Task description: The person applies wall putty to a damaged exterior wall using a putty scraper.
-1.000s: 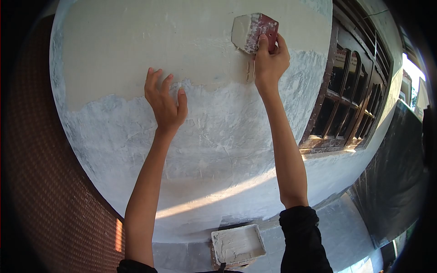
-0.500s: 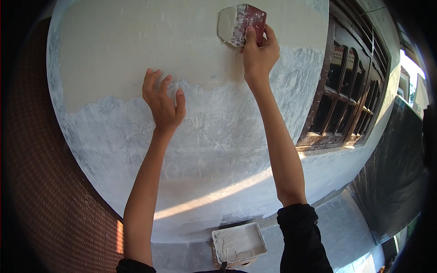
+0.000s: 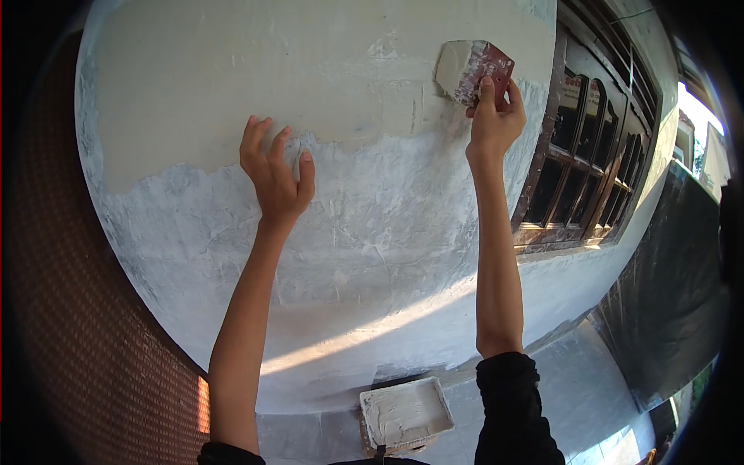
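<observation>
My right hand [image 3: 496, 124] grips a reddish-brown putty spreader [image 3: 500, 66], thumb on its near face. Thick off-white putty coats the spreader's left half, which lies against the wall [image 3: 372, 225] near the window. Smooth beige putty [image 3: 194, 85] covers the upper wall, ending in a ragged lower edge above bare, mottled white and grey surface. At the left part of that edge, my left hand [image 3: 275, 174] has its fingers spread and slightly bent, fingertips at the wall, holding nothing.
Below, on the grey tiled floor, stands a rectangular tray [image 3: 446, 407] of putty. A brown wooden window [image 3: 577, 155] with glass panes is at right. Beyond it hangs a dark sheet [image 3: 666, 287]. A brown woven screen [image 3: 101, 294] runs along the left side.
My right hand has moved the putty spreader rightward and somewhat down along the wall, toward the window. Fresh putty marks show where it was. My left hand has stayed nearly still.
</observation>
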Demonstrator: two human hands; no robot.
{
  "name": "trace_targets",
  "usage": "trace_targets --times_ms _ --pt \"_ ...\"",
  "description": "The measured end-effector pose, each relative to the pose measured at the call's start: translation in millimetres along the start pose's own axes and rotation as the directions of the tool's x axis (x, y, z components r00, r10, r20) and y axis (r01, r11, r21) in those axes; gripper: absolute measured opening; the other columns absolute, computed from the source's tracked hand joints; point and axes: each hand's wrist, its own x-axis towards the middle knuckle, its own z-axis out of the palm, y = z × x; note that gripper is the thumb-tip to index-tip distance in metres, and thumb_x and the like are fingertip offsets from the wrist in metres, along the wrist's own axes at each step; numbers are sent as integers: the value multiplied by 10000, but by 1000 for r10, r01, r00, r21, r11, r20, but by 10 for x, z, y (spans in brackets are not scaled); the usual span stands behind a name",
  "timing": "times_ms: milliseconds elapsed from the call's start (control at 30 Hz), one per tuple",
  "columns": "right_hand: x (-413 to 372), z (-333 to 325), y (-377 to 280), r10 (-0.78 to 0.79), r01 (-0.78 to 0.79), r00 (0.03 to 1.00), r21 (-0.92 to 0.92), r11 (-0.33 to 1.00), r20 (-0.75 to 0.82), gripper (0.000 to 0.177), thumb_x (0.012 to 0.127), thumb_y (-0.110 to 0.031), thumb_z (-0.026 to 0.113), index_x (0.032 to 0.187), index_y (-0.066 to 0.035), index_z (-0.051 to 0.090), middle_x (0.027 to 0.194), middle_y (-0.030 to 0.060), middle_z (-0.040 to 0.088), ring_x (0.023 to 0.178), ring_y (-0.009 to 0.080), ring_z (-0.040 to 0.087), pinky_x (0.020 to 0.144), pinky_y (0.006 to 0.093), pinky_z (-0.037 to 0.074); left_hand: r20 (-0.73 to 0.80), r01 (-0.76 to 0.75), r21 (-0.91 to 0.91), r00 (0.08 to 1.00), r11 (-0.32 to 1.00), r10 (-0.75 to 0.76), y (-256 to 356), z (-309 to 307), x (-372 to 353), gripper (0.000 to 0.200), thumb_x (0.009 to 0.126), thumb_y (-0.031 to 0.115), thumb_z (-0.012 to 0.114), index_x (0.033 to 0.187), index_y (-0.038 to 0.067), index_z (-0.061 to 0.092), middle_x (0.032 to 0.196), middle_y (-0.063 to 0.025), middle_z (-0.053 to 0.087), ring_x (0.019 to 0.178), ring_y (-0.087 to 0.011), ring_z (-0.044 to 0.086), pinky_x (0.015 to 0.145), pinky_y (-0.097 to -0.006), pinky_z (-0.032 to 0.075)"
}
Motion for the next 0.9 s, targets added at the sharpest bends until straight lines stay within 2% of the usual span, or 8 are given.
trace_targets --times_ms 167,300,433,567,633,767,867,900 --pt "-190 273 -7 -95 143 956 -159 977 277 357 857 -190 674 1117 49 621 764 144 684 659 149 619 648 291 488 -57 23 -54 998 998 -26 -18 15 -24 425 904 192 548 1291 77 416 1367 -193 369 1346 -392 292 1067 -520 235" --pt "81 -111 157 -125 161 984 -322 933 130 325 869 -171 660 1101 54 626 774 155 690 633 150 625 623 292 498 -98 20 -72 995 997 -27 -24 38 -10 425 907 206 550 1289 75 415 1375 -193 365 1347 -391 291 1068 -519 234" --pt "244 -393 30 -139 137 990 -184 973 5 309 891 -132 647 1134 55 606 807 119 697 645 117 624 593 264 494 -40 23 -17 999 1000 -23 15 10 -1 423 909 209 550 1283 69 413 1379 -188 345 1344 -393 290 1069 -517 233" --pt "-240 79 18 -58 121 947 -180 976 317 328 870 -168 680 1115 42 616 804 132 688 699 152 633 648 286 499 -70 21 -63 997 998 -25 -11 16 -46 423 912 220 548 1284 72 415 1376 -189 358 1345 -391 290 1070 -518 225" --pt "-233 71 72 -200 265 939 -219 939 279 318 869 -164 676 1110 37 624 803 135 687 688 155 630 647 295 500 -97 0 -89 995 996 -9 -31 28 13 424 912 225 549 1285 75 416 1375 -190 368 1346 -390 290 1071 -519 221" --pt "246 -504 168 -94 85 996 -345 935 -10 322 885 -154 657 1120 61 610 817 125 694 692 125 637 628 259 498 -3 7 10 1000 1000 -7 19 -11 16 455 945 234 513 1322 38 350 1402 -193 335 1362 -386 263 1095 -507 195" --pt "160 -383 30 -124 123 992 -61 991 -18 305 903 -137 642 1132 59 598 807 120 692 687 110 626 615 251 488 6 17 26 1000 1000 -17 22 -1 12 445 931 237 526 1309 50 382 1390 -189 356 1361 -381 275 1084 -507 204" --pt "29 -262 35 -112 122 990 -141 982 82 288 900 -137 646 1121 43 605 785 109 685 669 102 609 607 254 477 -19 36 10 999 999 -36 30 8 8 433 917 242 539 1292 67 412 1374 -185 374 1355 -378 290 1072 -511 212"
